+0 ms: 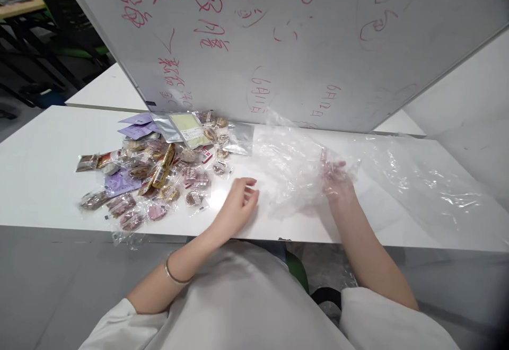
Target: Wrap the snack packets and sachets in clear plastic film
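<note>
My left hand (242, 204) rests over the white table (222, 222) with its fingers loosely curled and apart, holding nothing. Just left of it lies a heap of wrapped snacks (145, 164), with a gold packet (163, 167) on top and a silver and green packet (191, 130) at the back. A crumpled clear plastic bag (290, 164) covers my right hand (337, 177); the fingers show through the film, spread apart inside or behind it. Whether they pinch the plastic cannot be made out.
A whiteboard (294, 63) with red writing stands along the table's back edge. More clear plastic (429, 175) is spread over the right side. A chair (75, 26) and another table (24, 5) are at the far left.
</note>
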`<state>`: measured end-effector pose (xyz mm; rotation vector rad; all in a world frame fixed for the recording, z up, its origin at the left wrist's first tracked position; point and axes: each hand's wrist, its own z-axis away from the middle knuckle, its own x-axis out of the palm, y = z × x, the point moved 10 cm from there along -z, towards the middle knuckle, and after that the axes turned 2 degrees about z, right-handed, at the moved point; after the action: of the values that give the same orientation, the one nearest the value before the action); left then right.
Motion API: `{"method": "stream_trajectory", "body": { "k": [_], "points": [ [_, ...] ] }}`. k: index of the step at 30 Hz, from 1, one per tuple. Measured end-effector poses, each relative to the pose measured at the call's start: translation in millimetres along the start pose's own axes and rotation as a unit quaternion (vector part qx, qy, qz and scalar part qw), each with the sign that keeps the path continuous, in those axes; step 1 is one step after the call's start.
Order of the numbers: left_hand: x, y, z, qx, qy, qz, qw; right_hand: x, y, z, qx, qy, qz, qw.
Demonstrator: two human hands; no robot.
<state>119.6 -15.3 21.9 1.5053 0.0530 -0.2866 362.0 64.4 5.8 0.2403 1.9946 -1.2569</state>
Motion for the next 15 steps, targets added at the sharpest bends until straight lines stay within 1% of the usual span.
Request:
{"method": "stream_trajectory", "body": {
  "k": [1, 2, 3, 4, 5, 6, 8, 9, 10, 12, 13, 14, 15],
  "points": [
    [18.6, -12, 0, -0.062, -0.037, 0.078, 0.994, -4, -7, 4, -0.001, 0.027, -0.035, 0.999],
    [37.5, -22, 0, -0.123, -0.074, 0.155, 0.978, -12, -16, 8, 0.004, 0.069, -0.079, 0.994],
    [53.8, -27, 1, -0.173, -0.103, 0.220, 0.954, -21, -25, 10, 0.013, 0.117, -0.124, 0.985],
    [66.3, -29, 1, -0.213, -0.122, 0.267, 0.932, -28, -34, 12, 0.026, 0.159, -0.159, 0.974],
    [74.6, -29, 0, -0.241, -0.131, 0.297, 0.915, -34, -45, 12, 0.046, 0.192, -0.173, 0.965],
    [79.2, -27, -1, -0.258, -0.132, 0.314, 0.904, -38, -55, 12, 0.073, 0.218, -0.161, 0.960],
    [84.4, -20, -4, -0.271, -0.140, 0.328, 0.894, -43, -75, 12, 0.146, 0.252, -0.090, 0.952],
    [87.9, -17, -4, -0.275, -0.156, 0.326, 0.891, -47, -82, 14, 0.185, 0.269, -0.043, 0.944],
    [92.6, -13, -2, -0.278, -0.182, 0.317, 0.888, -52, -87, 17, 0.224, 0.288, 0.005, 0.931],
    [102.3, -10, 3, -0.283, -0.239, 0.288, 0.883, -65, -92, 29, 0.287, 0.345, 0.082, 0.890],
    [106.6, -9, 6, -0.277, -0.265, 0.275, 0.882, -71, -91, 36, 0.310, 0.377, 0.103, 0.867],
    [109.2, -7, 7, -0.262, -0.285, 0.266, 0.883, -75, -88, 40, 0.317, 0.398, 0.102, 0.855],
    [109.7, -5, 6, -0.239, -0.295, 0.261, 0.888, -76, -83, 38, 0.301, 0.390, 0.077, 0.867]
  ]
}}
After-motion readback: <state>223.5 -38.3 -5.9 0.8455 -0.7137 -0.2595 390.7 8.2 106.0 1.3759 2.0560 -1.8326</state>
